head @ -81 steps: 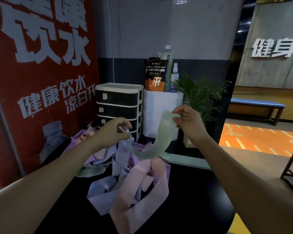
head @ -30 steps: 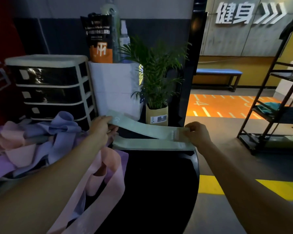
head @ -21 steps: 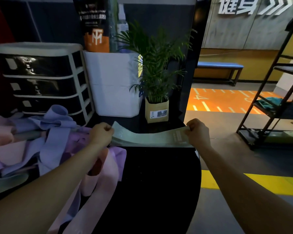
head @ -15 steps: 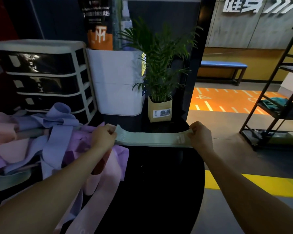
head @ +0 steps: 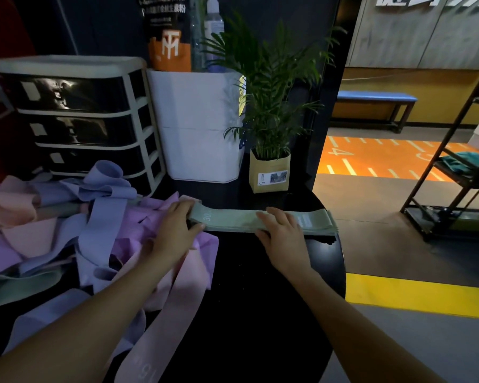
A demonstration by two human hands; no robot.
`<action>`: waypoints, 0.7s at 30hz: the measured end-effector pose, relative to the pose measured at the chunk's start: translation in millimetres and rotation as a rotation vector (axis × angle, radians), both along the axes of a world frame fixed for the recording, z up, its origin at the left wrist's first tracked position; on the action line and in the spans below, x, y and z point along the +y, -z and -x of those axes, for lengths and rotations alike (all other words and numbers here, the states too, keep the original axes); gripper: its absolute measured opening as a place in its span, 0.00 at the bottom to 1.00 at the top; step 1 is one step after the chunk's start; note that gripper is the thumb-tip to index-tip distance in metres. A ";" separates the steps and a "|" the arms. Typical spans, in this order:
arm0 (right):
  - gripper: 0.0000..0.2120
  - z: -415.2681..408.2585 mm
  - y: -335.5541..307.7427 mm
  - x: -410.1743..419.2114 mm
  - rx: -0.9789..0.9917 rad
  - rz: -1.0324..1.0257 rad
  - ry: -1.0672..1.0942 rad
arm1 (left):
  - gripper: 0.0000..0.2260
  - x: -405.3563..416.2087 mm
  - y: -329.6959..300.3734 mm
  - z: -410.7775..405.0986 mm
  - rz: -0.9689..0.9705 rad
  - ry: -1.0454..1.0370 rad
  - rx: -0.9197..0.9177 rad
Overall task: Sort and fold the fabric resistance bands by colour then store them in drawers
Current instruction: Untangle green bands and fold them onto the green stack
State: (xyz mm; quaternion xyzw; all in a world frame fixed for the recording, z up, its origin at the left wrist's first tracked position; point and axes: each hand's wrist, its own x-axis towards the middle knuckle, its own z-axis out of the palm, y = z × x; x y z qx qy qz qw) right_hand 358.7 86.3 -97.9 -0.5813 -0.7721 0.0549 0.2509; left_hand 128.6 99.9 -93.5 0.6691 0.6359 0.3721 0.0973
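A pale green fabric band (head: 233, 221) marked "30" lies flat and doubled across the far edge of the black table (head: 260, 313). My left hand (head: 176, 228) holds its left end, fingers over the top and thumb at the near edge. My right hand (head: 281, 233) lies flat on the middle of the band with straight fingers, pressing it down. To the left is a loose pile of bands (head: 100, 217) in lilac, purple and pink, with another green one (head: 20, 286) at the near left. A black drawer unit with a white frame (head: 75, 114) stands behind the pile, drawers closed.
A white bin (head: 197, 125) with a pouch and bottles on top stands beside the drawers. A small potted plant (head: 270, 172) sits just behind the green band. The table's rounded edge drops off on the right; a dark metal rack (head: 454, 175) stands beyond on the floor.
The green band was pulled out of the pile, stretched between both hands, and now lies flat on the table. My right hand has left the right end and moved onto the middle.
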 end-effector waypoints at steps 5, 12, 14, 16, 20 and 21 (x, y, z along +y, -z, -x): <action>0.19 -2.9 0.5 0.7 -0.063 0.024 0.013 | 0.20 0.2 8.1 -3.3 0.008 -0.019 0.039; 0.18 -1.9 4.2 0.6 -0.073 -0.026 0.038 | 0.20 -2.3 17.7 -4.7 -0.017 -0.068 0.035; 0.17 -1.6 5.4 0.9 -0.076 -0.036 0.053 | 0.19 -2.5 18.2 -4.6 -0.016 -0.070 0.031; 0.17 -1.3 5.7 0.9 -0.080 -0.043 0.063 | 0.19 -2.5 18.5 -4.5 -0.014 -0.071 0.038; 0.17 -1.2 5.8 0.8 -0.088 -0.056 0.068 | 0.20 -2.2 18.0 -5.6 -0.001 -0.078 0.038; 0.17 -0.9 5.7 0.4 -0.087 -0.058 0.068 | 0.20 -2.3 17.2 -6.3 0.006 -0.076 0.041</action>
